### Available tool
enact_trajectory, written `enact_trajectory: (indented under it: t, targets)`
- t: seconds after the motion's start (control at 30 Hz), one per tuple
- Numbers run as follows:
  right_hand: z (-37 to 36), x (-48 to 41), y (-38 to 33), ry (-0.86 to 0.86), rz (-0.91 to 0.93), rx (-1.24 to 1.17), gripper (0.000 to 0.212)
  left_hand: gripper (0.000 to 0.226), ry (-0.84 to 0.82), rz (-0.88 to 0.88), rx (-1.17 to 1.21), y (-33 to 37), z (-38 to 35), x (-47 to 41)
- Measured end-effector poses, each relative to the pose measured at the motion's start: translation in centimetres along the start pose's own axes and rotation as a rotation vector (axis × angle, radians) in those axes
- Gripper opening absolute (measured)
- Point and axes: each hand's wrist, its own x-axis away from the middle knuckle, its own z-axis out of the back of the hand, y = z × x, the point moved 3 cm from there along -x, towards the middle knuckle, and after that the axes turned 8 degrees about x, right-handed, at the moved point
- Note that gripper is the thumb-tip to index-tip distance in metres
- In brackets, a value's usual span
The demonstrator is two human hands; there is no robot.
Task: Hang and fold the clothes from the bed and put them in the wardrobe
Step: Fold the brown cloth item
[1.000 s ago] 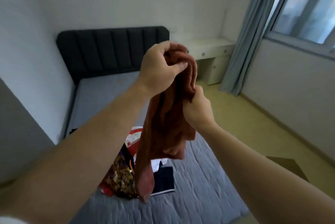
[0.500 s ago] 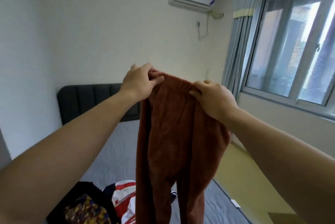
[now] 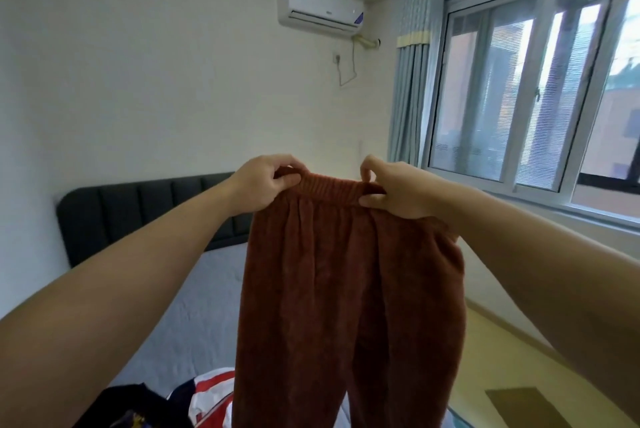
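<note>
Rust-brown fleecy trousers [image 3: 349, 289] hang in the air in front of the person, held up by their ribbed elastic waistband [image 3: 332, 187]. The left hand [image 3: 266, 185] pinches the waistband's left end, with the fingers curled over the top edge and the thumb pressed on the front. The right hand [image 3: 394, 190] pinches the right end, with a finger hooked over the top and the thumb on the cloth below. Both hands are clamped on the trousers and held apart, so the waistband lies flat and level between them. The two legs hang straight down and leave the view at the bottom edge, hems unseen.

Below and behind the trousers lies the bed [image 3: 194, 317] with its grey quilted cover and its dark padded headboard [image 3: 138, 213] against the white wall. On the bed, just left of the trouser legs, lies a heap of clothes: a red-and-white striped piece [image 3: 211, 389] and a black garment [image 3: 128, 403], both partly hidden.

High on the wall is an air conditioner [image 3: 320, 8], with a socket [image 3: 336, 59] and cable beneath it. A blue-grey curtain [image 3: 410, 81] is gathered beside the large window [image 3: 540, 92]. A flat brown sheet [image 3: 519, 407] lies on the yellowish floor [image 3: 502, 355] right of the bed
</note>
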Motion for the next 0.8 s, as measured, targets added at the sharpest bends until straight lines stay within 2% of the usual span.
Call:
enact_trajectory:
  t: [0.13, 0.17, 0.23, 0.33, 0.47, 0.63, 0.73, 0.8]
  targets:
    - [0.5, 0.9, 0.7, 0.002, -0.012, 0.028, 0.032, 0.004, -0.042, 0.074, 0.08, 0.4, -0.8, -0.7]
    - [0.6, 1.2, 0.9, 0.003, -0.013, 0.039, 0.031, 0.008, -0.085, 0.078, 0.064, 0.6, -1.0, -0.7]
    - [0.9, 1.5, 1.3, -0.009, -0.022, 0.05, 0.033, 0.029, -0.16, 0.078, -0.029, 0.9, -1.7, -1.0]
    - [0.8, 2.2, 2.2, -0.095, -0.032, 0.042, 0.035, 0.027, -0.099, 0.053, -0.069, 1.2, -2.3, -1.8]
    - [0.9, 2.8, 3.3, -0.164, -0.057, -0.037, 0.026, 0.023, -0.007, 0.055, 0.035, 1.2, -2.3, -3.1]
    - [1.7, 2.5, 3.3, -0.184, -0.189, -0.091, 0.039, 0.025, 0.026, 0.083, -0.006, 1.1, -4.0, -4.5]
    - [2.2, 2.0, 3.1, -0.156, -0.275, -0.121, 0.027, 0.027, 0.031, 0.101, 0.052, 1.8, -5.2, -4.8]
    - [2.4, 1.5, 3.3, -0.097, -0.39, -0.294, 0.018, 0.023, 0.029, 0.05, 0.036, 3.1, -6.4, -4.7]
